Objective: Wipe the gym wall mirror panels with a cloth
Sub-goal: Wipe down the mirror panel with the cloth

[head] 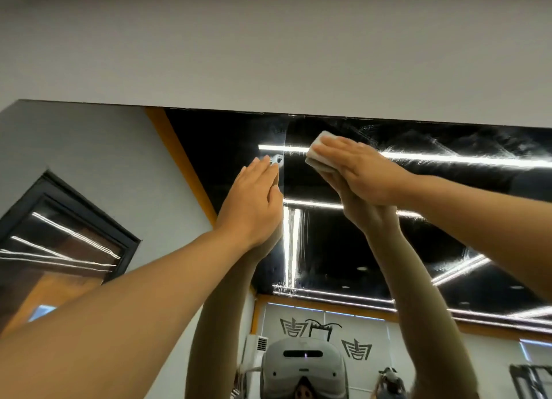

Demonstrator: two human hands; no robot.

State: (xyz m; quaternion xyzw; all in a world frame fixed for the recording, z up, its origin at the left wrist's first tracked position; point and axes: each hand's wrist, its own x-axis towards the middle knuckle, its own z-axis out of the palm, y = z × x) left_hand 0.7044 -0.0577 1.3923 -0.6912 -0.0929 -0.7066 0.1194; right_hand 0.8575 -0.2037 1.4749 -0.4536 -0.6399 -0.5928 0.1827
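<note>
Mirror panels [388,234] of dark reflective glass fill the lower frame, joined by a vertical seam [283,189]. Right hand [358,171], fingers straight and together, presses a folded white cloth [316,152] flat to the glass near the top edge; the cloth shows past the fingertips at 10 o'clock. Left hand [254,201], at 8 o'clock from the cloth, rests flat with fingers extended and holds nothing, fingertips just beside the seam. Streaks [442,147] mark the glass at 3 o'clock from the cloth. Grey wall [268,46] runs above the mirror. Reflected: white headset [303,365], dark ceiling with light strips.
</note>
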